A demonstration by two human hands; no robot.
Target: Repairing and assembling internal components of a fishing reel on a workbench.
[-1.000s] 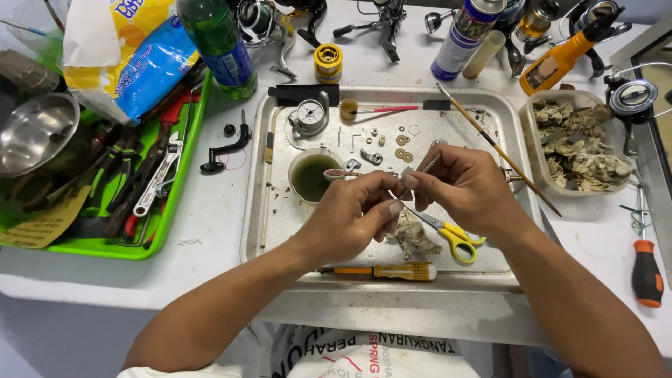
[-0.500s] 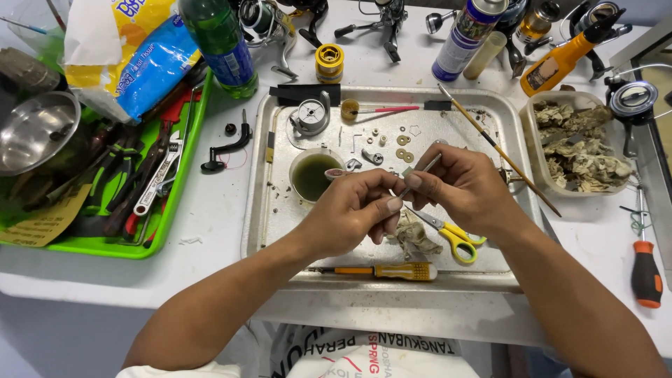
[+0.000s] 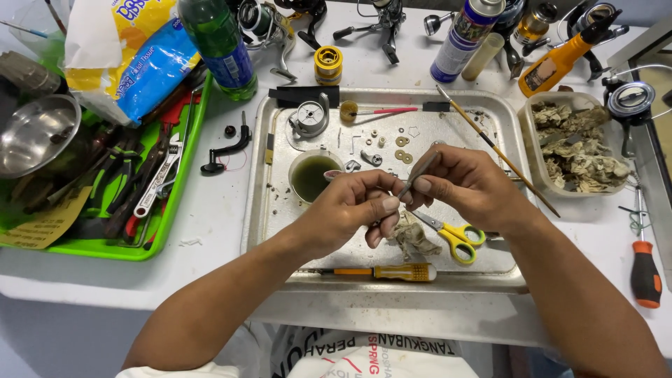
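Observation:
Over a metal tray (image 3: 262, 175) my left hand (image 3: 353, 210) pinches a small metal part between thumb and fingers. My right hand (image 3: 465, 183) holds thin metal tweezers (image 3: 418, 171), whose tip meets that part. Below the hands lie a crumpled rag (image 3: 414, 238) and yellow-handled scissors (image 3: 451, 234). A small cup of dark green liquid (image 3: 310, 175) stands just left of my left hand. Several washers and tiny parts (image 3: 392, 143) are spread on the tray behind the hands, beside a reel part (image 3: 308, 117).
A yellow-handled screwdriver (image 3: 381, 271) lies along the tray's front rim, a long brush (image 3: 490, 143) across its right side. A green tray of tools (image 3: 140, 189) and steel bowl (image 3: 31, 133) sit left. A tub of rags (image 3: 577, 147), spray can (image 3: 465, 38), bottles and an orange screwdriver (image 3: 645, 269) are right.
Both hands stay together over the tray. The tweezers have tilted slightly and my fingers have shifted a little on the small part; nothing else has moved.

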